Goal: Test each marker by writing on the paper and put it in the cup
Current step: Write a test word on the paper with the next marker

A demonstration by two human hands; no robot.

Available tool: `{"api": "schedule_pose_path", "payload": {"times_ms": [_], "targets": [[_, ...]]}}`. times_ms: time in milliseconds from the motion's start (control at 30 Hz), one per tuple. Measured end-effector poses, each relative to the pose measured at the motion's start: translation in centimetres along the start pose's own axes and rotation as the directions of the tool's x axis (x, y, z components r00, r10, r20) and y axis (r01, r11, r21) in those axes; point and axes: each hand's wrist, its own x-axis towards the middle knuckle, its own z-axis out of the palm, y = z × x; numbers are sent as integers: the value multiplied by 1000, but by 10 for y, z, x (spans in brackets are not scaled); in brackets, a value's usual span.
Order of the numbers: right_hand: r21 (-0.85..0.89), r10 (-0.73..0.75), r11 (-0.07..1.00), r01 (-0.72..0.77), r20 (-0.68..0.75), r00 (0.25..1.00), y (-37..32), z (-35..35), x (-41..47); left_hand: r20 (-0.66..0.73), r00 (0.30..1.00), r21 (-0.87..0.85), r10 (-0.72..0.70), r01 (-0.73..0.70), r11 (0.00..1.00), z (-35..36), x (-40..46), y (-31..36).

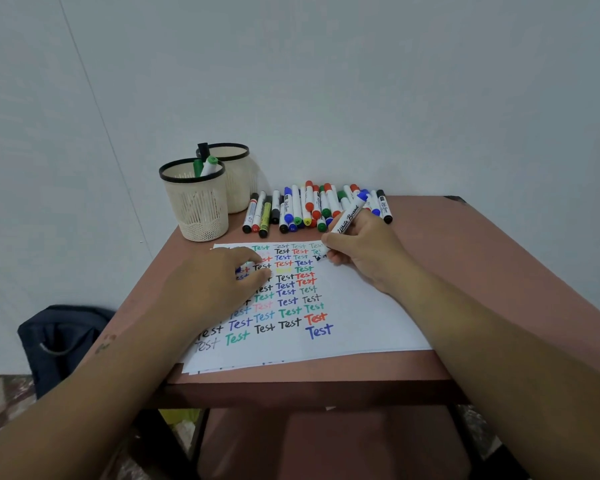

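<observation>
1. The paper point(343, 306) lies on the desk point(465, 265), reaching its near edge.
2. A row of markers point(312, 207) lies behind the paper, along the far edge.
3. Two cups point(196, 202) stand at the far left corner, markers inside.

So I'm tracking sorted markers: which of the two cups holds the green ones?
The nearer cup, left front; green markers poke out. The rear cup shows only a black one.
</observation>
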Motion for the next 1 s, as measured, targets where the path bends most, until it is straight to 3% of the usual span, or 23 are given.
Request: {"api": "schedule_pose_path", "payload": {"times_ms": [1000], "targets": [[-26,-1,1000,1,-11,1000,-1,-2,-1,7,1000,-9,10,-10,1000,-3,0,2]]}}
